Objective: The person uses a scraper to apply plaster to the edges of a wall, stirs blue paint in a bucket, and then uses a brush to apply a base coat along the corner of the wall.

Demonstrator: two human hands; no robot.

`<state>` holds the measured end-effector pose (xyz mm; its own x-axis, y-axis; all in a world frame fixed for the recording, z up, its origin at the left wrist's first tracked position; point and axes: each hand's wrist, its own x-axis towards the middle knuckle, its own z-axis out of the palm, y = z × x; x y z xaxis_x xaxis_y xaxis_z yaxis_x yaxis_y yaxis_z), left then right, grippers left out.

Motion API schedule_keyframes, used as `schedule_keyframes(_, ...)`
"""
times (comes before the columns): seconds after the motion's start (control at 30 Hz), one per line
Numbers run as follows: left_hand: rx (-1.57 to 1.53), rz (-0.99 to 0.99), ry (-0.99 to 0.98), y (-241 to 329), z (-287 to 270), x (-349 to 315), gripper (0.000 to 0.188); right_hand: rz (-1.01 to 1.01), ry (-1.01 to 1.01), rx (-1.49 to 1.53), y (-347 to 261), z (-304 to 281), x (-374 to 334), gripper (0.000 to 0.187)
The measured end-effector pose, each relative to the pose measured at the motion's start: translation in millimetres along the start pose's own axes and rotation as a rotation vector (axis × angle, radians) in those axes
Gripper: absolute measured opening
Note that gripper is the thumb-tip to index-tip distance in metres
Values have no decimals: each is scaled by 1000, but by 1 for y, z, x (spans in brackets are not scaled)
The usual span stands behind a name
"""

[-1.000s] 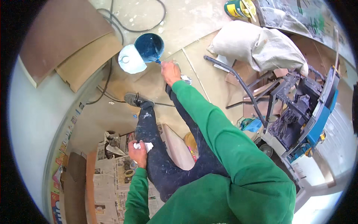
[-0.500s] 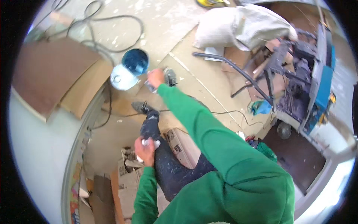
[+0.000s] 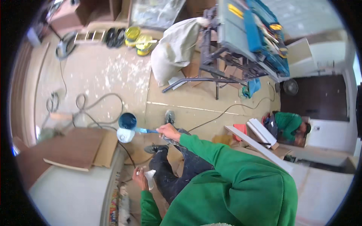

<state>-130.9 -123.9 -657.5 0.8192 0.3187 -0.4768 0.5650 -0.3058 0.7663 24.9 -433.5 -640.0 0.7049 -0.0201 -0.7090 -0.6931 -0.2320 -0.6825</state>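
Observation:
My right hand [image 3: 168, 132] is wrapped round the end of a long blue-handled tool [image 3: 147, 130]. The tool points left, and its far end is by the white round lid or tub [image 3: 125, 135]; what kind of head it has is too small to tell. Touching that white piece on its far side is an open bucket, dark blue inside [image 3: 127, 120]. Lower down, beside my left leg, my left hand [image 3: 140, 178] is closed on a crumpled white cloth or paper [image 3: 150, 177] that hangs from the fingers.
Brown boards [image 3: 81, 148] lie left of the bucket, near a looped black cable [image 3: 100, 100]. Ahead stand a white sack [image 3: 175, 52] and a metal-legged machine stand [image 3: 241, 35]. Far right, a co-worker in green [image 3: 288, 126] bends low beside white panels [image 3: 260, 132].
The view has swung up and wider, bringing the co-worker into sight. The blue-handled tool now shows in my right hand. The white cloth or paper hangs looser from my left hand.

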Motion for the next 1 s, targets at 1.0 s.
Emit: schedule_keyframes(1.0, 192, 60, -205, 338, 46, 0, 34, -521, 180, 448, -140, -252, -114, 32)
